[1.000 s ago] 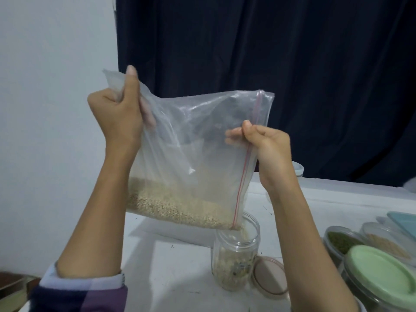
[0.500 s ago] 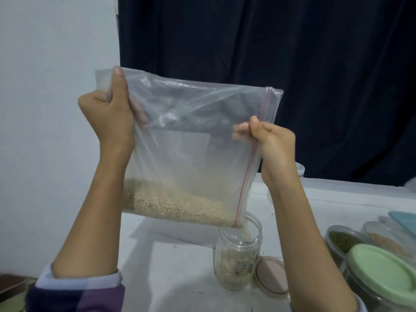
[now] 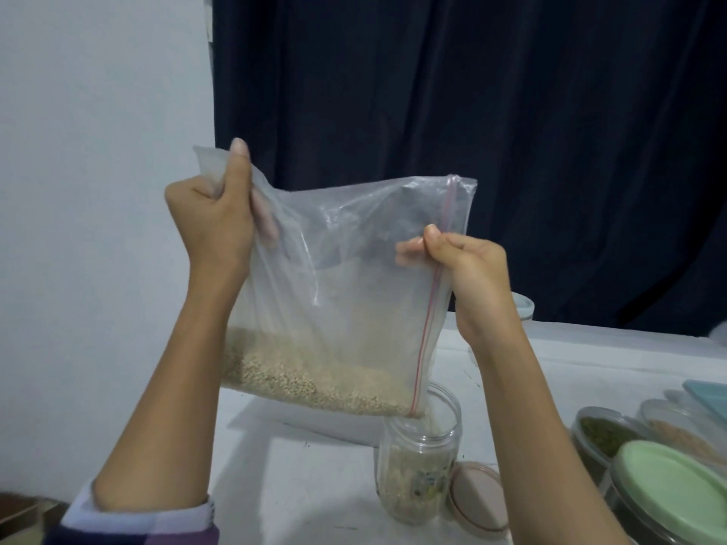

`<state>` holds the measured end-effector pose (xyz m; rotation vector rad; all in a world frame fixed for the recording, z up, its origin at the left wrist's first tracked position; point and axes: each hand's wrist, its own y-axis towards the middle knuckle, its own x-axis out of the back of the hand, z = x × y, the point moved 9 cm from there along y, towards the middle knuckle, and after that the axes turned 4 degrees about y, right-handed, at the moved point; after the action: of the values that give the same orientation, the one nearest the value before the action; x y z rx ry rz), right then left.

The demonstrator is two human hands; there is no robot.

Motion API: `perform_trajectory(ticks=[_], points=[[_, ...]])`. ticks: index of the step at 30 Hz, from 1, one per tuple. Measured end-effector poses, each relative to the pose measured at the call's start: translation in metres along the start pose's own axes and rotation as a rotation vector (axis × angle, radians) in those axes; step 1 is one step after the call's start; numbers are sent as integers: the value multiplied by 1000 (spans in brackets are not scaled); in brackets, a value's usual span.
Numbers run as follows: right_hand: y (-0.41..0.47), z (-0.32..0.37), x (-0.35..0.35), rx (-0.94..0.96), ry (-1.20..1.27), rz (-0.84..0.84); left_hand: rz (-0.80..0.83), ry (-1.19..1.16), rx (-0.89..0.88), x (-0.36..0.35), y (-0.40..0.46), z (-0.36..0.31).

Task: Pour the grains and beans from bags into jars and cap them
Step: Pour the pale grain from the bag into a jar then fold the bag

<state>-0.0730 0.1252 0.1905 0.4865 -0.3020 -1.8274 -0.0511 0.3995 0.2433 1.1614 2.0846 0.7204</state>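
Since half a second ago the bag (image 3: 334,293) tips more steeply: the left hand (image 3: 214,222) sits higher than the right, so the top edge now slopes down toward the right, where before it ran nearly level. The grain (image 3: 310,371) has slid further toward the low right corner.

The left hand grips the bag's upper left corner, thumb up along the near face and fingers curled behind the plastic. The right hand (image 3: 468,265) pinches the bag at its right edge, beside the red zip line (image 3: 432,293), thumb in front and fingers behind. Both hands are clamped on the bag, which hangs in the air above the table (image 3: 299,481).

The bag's lowest corner points into the mouth of the jar (image 3: 419,458), and a thin stream of grain falls from it. The jar stands upright on the table, open, partly filled with pale grain. Its cap (image 3: 478,493) lies on the table, touching or just beside the jar's right side.

At the right edge stand other containers: one with a green lid (image 3: 676,489) nearest, one holding green beans (image 3: 602,432) behind it, another with pale grain (image 3: 680,434). A dark curtain (image 3: 472,92) hangs behind the table.
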Motion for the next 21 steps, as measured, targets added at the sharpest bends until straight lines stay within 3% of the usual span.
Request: perform_trajectory(ticks=[7,15,19,21], points=[[1,-2,7,-1,32,-74,-80,-16,20,11,6,8],[3,-1,6,9,-3,-40,-18,-2,-2,1,2,4],[2,-2,9,17,9,-91,-106,-19,14,5,-2,-1],[2,-2,5,0,-10,-53,-66,14,4,1,-2,-3]])
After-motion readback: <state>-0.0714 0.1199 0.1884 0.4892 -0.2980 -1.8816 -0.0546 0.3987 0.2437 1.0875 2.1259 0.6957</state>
